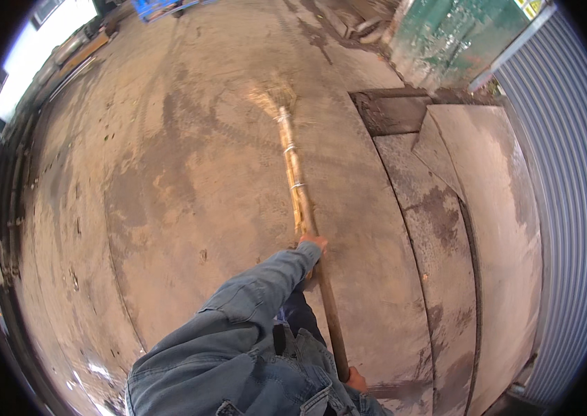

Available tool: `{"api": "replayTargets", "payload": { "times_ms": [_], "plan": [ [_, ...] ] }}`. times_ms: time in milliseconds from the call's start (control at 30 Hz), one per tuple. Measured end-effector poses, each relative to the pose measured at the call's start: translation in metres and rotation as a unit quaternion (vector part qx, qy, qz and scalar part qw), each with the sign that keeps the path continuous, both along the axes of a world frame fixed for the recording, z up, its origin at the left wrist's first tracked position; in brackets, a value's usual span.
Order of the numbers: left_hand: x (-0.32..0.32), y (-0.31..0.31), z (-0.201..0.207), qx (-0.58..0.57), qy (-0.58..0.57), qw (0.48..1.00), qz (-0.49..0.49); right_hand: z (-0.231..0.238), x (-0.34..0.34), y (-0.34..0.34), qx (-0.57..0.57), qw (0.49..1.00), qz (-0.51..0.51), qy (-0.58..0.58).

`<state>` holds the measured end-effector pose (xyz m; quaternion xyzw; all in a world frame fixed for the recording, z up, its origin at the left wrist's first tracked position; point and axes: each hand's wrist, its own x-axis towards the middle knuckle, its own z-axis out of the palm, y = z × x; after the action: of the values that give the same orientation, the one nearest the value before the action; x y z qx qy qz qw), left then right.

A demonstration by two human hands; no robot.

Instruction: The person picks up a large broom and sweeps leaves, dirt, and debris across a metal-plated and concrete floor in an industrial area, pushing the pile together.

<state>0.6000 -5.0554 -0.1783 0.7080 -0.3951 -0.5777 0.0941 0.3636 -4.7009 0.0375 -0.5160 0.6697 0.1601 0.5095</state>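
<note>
A long twig broom [292,163] stretches away from me over the concrete floor, its bundled stalks bound with several pale ties. Its splayed bristle end [274,99] is farthest from me and looks blurred. My left hand [314,241] is closed round the broom where the bundle meets the wooden handle [329,312]. Lower down, close to my body, my right hand [356,380] grips the handle near its end; part of that hand is hidden by the handle and my jacket. A denim sleeve [252,291] covers my left arm.
Dusty, stained concrete [189,173] spreads ahead and to the left. On the right are concrete slabs [495,180], a sunken gap [394,112] and a corrugated metal wall [557,125]. A worn green panel [453,41] stands far right. Something blue [168,8] is at the far edge.
</note>
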Motion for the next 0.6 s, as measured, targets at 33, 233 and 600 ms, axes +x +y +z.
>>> {"api": "replayTargets", "payload": {
  "times_ms": [33, 233, 600],
  "plan": [
    [-0.026, -0.029, 0.020, 0.018, 0.002, 0.999, -0.045, 0.007, 0.011, -0.010, 0.007, 0.999, -0.030, 0.015],
    [-0.084, -0.122, 0.023, 0.074, -0.012, 0.996, -0.042, 0.032, 0.054, -0.095, 0.002, 0.994, -0.113, -0.006],
    [0.207, 0.005, -0.077, 0.193, -0.021, 0.973, 0.122, -0.051, 0.143, -0.115, 0.197, 0.973, 0.092, 0.075]
  ]
}}
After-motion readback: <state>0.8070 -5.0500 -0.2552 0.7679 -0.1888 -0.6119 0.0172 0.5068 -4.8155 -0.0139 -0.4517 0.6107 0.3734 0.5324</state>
